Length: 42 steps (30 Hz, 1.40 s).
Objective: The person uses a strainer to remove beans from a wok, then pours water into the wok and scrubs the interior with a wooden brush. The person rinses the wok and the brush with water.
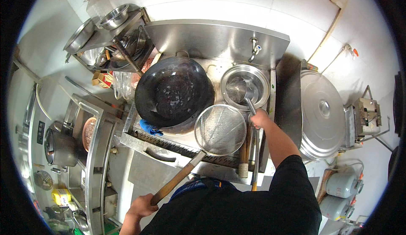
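My left hand (143, 205) grips the wooden handle of a wire-mesh strainer (220, 129), whose round head sits over the front of the stove, just right of the wok. In my right hand (260, 119) is the handle of a metal ladle (250, 93); its bowl is inside a round steel pot (225, 90) holding what looks like water. A large black wok (177, 90) stands on the burner to the left, dark and wet-looking inside. A blue cloth (149, 128) lies against the wok's front left rim.
A bamboo brush (243, 159) and another long-handled tool (255, 162) lie at the stove's front right. A tap (253, 51) projects from the steel backsplash (209, 38). To the right is a big lidded aluminium pot (322, 114); at left, a shelf with steel basins (114, 17).
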{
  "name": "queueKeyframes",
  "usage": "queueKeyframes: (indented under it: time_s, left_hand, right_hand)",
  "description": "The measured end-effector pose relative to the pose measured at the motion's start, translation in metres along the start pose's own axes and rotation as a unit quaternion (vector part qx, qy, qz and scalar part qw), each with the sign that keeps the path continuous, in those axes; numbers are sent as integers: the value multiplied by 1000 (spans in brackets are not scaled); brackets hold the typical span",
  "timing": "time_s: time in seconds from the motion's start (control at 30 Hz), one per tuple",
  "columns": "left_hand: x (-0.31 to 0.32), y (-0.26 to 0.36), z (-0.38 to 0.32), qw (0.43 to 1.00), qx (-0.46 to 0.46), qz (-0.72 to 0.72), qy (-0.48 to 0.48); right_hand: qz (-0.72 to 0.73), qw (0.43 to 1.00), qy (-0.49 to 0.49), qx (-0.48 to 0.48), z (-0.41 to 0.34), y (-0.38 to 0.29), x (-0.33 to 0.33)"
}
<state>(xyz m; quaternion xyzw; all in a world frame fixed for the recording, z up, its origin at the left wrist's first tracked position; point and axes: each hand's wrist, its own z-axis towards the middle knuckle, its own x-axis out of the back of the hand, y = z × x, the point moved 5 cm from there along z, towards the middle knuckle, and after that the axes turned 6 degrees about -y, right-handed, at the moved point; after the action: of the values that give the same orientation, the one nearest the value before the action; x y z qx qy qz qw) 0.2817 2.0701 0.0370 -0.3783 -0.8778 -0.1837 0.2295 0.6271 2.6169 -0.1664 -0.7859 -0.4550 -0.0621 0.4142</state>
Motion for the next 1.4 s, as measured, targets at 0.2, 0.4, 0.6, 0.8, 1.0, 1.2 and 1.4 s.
queueKeyframes:
  time_s: [0.2, 0.4, 0.6, 0.8, 1.0, 1.2, 1.4]
  left_hand:
    - [17, 6, -11, 999, 30, 20, -9]
    - [15, -3, -8, 999, 29, 16, -11]
    - [4, -15, -1, 1000, 5, -14, -1]
    - [-1, -27, 9, 999, -49, -16, 4]
    - [-12, -42, 18, 994, -96, -30, 31]
    - [-26, -61, 22, 990, -97, -95, 33]
    - [-30, -74, 18, 985, -84, -143, 55]
  right_hand:
    - [318, 934, -160, -41, -6, 0, -11]
    - [471, 857, -209, -28, -7, 8, -26]
    - [356, 910, -190, 91, -53, -23, -11]
    - [401, 896, -176, 72, -132, -82, -6]
    - [363, 901, -219, 92, -193, -160, -20]
    - [259, 935, -226, 93, -195, -204, -52]
    - [77, 968, -189, 146, -165, -221, -81]
